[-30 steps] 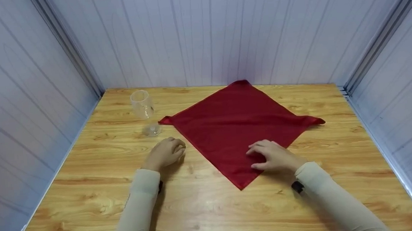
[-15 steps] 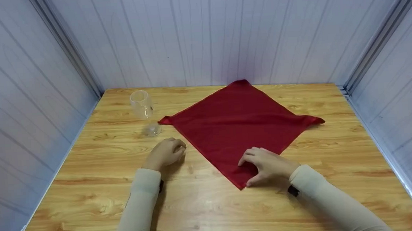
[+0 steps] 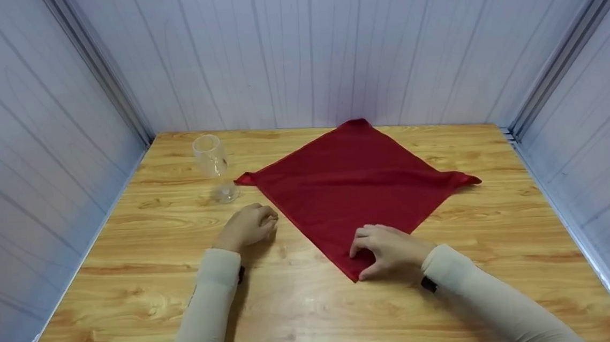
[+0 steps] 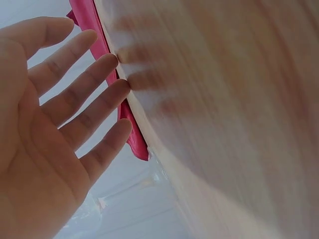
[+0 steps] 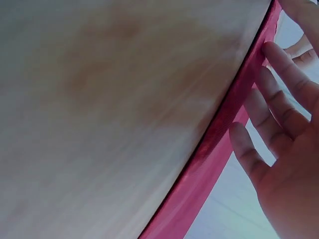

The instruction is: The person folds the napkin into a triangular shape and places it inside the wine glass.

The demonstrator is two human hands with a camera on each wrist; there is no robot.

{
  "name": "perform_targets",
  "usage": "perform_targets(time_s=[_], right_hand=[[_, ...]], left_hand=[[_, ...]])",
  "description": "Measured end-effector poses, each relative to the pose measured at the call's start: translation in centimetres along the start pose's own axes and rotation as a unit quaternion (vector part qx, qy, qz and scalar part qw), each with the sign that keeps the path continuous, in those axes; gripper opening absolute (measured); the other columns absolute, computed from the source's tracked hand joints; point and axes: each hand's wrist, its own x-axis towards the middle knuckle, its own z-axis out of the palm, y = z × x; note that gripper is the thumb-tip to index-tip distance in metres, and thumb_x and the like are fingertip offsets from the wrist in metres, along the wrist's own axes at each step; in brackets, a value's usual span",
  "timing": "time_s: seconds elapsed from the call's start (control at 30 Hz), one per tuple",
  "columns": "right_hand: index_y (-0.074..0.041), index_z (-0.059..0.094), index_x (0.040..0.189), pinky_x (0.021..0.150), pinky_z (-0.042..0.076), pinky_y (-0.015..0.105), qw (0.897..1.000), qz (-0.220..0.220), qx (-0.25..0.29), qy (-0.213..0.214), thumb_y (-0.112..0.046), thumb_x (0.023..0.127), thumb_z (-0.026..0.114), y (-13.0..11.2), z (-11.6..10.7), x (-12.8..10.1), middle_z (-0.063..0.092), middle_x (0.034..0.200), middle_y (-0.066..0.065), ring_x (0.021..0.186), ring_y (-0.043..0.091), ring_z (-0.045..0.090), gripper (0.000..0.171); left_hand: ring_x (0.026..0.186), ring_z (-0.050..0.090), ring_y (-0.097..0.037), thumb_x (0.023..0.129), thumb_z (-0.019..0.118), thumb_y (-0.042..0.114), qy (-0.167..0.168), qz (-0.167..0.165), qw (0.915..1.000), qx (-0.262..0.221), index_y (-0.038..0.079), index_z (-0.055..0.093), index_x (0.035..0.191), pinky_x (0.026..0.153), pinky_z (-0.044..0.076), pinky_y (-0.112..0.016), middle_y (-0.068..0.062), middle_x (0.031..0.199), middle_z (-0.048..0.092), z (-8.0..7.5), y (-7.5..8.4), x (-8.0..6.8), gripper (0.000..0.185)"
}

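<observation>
A dark red cloth (image 3: 354,186) lies flat as a diamond on the wooden table (image 3: 293,311). My right hand (image 3: 363,258) rests on its near corner, with the fingers bent down onto the fabric and the thumb beside the corner tip. In the right wrist view the fingers (image 5: 279,99) lie along the cloth's edge (image 5: 214,164), and no pinch shows. My left hand (image 3: 259,223) rests on the bare wood just left of the cloth, holding nothing. In the left wrist view its fingers (image 4: 94,94) are spread, with their tips against the table near the cloth (image 4: 130,127).
A clear stemmed glass (image 3: 211,159) stands upright at the back left, close to the cloth's left corner. Pale panelled walls (image 3: 297,53) close in the table at the back and on both sides. Bare wood lies in front of my arms.
My right hand has slid left and towards me across the cloth, from near its lower right edge to its near corner. The left hand, the cloth and the glass have stayed put.
</observation>
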Motion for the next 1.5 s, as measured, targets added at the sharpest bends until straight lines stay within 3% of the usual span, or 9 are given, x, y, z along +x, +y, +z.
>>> perform_targets(time_s=[0.27, 0.47, 0.8, 0.93, 1.03, 1.13, 1.17, 1.27, 1.5], right_hand=[[-0.021, 0.071, 0.101, 0.083, 0.047, 0.034, 1.000, -0.002, -0.015, -0.011, -0.043, 0.083, 0.079, -0.4, -0.2, 0.4, 0.061, 0.098, -0.009, 0.090, 0.008, 0.054, 0.030], [-0.021, 0.072, 0.096, 0.079, 0.048, 0.034, 1.000, -0.015, -0.014, -0.003, -0.034, 0.086, 0.077, -0.3, -0.2, 0.6, 0.063, 0.092, -0.010, 0.084, 0.008, 0.057, 0.017], [-0.021, 0.069, 0.086, 0.069, 0.047, 0.026, 1.000, -0.005, 0.006, 0.001, -0.025, 0.088, 0.072, -0.2, -0.2, 0.8, 0.059, 0.083, -0.011, 0.076, 0.005, 0.051, 0.005], [-0.021, 0.066, 0.086, 0.066, 0.046, 0.025, 1.000, 0.009, 0.026, 0.002, -0.021, 0.088, 0.069, 0.0, -0.3, 0.9, 0.057, 0.080, -0.013, 0.072, 0.006, 0.050, 0.003], [-0.020, 0.065, 0.091, 0.063, 0.045, 0.024, 0.999, 0.019, 0.045, -0.002, -0.017, 0.088, 0.066, 0.0, -0.4, 0.8, 0.057, 0.080, -0.013, 0.069, 0.006, 0.050, 0.004], [-0.017, 0.065, 0.097, 0.064, 0.046, 0.024, 0.998, 0.019, 0.061, -0.007, -0.012, 0.088, 0.064, 0.1, -0.4, 0.7, 0.059, 0.083, -0.011, 0.070, 0.006, 0.051, 0.010], [-0.015, 0.064, 0.099, 0.065, 0.046, 0.024, 0.998, 0.015, 0.063, -0.006, -0.010, 0.088, 0.063, 0.2, -0.3, 0.7, 0.060, 0.085, -0.009, 0.071, 0.007, 0.051, 0.012], [-0.010, 0.063, 0.105, 0.071, 0.049, 0.026, 0.998, 0.000, 0.061, 0.000, -0.004, 0.089, 0.060, 0.3, -0.3, 0.8, 0.061, 0.095, -0.003, 0.079, 0.009, 0.053, 0.018], [-0.008, 0.066, 0.102, 0.073, 0.047, 0.029, 0.999, -0.006, 0.051, 0.010, -0.001, 0.086, 0.063, 0.4, -1.0, 1.0, 0.058, 0.092, 0.001, 0.081, 0.012, 0.049, 0.018]], left_hand=[[0.106, 0.062, -0.033, 0.098, 0.061, 0.022, -0.008, -0.006, 0.9999, 0.005, 0.007, 0.071, 0.113, 0.094, 0.049, -0.048, -0.015, 0.117, 0.062, 0.2, 0.3, 0.9, 0.023], [0.117, 0.058, -0.034, 0.101, 0.059, 0.025, 0.009, -0.029, 0.9991, -0.030, 0.007, 0.070, 0.117, 0.101, 0.045, -0.048, -0.015, 0.125, 0.061, -0.2, -0.3, 1.4, 0.026], [0.138, 0.039, -0.038, 0.101, 0.056, 0.024, 0.052, -0.106, 0.9880, -0.100, 0.003, 0.055, 0.140, 0.111, 0.032, -0.054, -0.021, 0.145, 0.047, -1.7, -2.1, 2.1, 0.043], [0.135, 0.043, -0.038, 0.102, 0.056, 0.025, 0.061, -0.120, 0.9856, -0.103, 0.002, 0.049, 0.145, 0.110, 0.034, -0.054, -0.021, 0.147, 0.045, -1.8, -2.6, 2.1, 0.049], [0.108, 0.058, -0.040, 0.102, 0.055, 0.025, 0.063, -0.128, 0.9833, -0.114, 0.002, 0.044, 0.148, 0.102, 0.041, -0.053, -0.022, 0.149, 0.043, -1.7, -3.0, 2.1, 0.053], [0.106, 0.057, -0.042, 0.102, 0.054, 0.026, 0.066, -0.134, 0.9824, -0.112, 0.002, 0.040, 0.150, 0.101, 0.040, -0.054, -0.024, 0.150, 0.040, -1.5, -3.2, 2.1, 0.056], [0.108, 0.056, -0.043, 0.102, 0.053, 0.026, 0.066, -0.138, 0.9818, -0.112, 0.003, 0.039, 0.151, 0.102, 0.039, -0.055, -0.024, 0.151, 0.038, -1.5, -3.3, 2.2, 0.056], [0.136, 0.038, -0.043, 0.101, 0.055, 0.026, 0.073, -0.143, 0.9823, -0.097, 0.003, 0.038, 0.151, 0.111, 0.030, -0.057, -0.025, 0.152, 0.037, -1.5, -3.4, 2.4, 0.058], [0.143, 0.028, -0.042, 0.098, 0.056, 0.020, 0.069, -0.151, 0.9836, -0.071, 0.002, 0.036, 0.152, 0.115, 0.020, -0.058, -0.022, 0.155, 0.035, -1.9, -3.9, 2.7, 0.060]])
